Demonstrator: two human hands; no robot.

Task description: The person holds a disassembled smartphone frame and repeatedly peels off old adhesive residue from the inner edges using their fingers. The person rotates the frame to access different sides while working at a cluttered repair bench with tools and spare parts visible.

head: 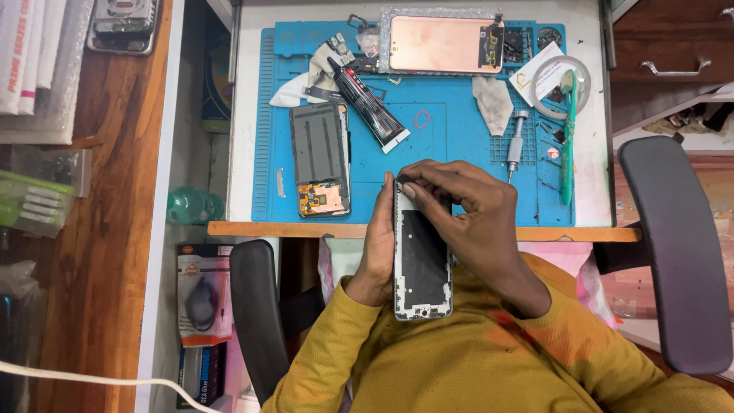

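The left hand (376,248) held the phone frame (421,260) by its long edge just in front of the blue repair mat (443,138), while the right hand (466,210) pinched closed on the frame's top corner, the opened phone (319,159) lying on the mat.

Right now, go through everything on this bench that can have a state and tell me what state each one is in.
phone frame: opened, no screen, held upright over the lap
left hand: gripping the frame's left edge
right hand: fingers pinching at the frame's top edge
second phone: back off, insides exposed, lying flat
copper-coloured panel: lying flat, detached
glue tube: lying down, cap state unclear
screwdriver: lying unused
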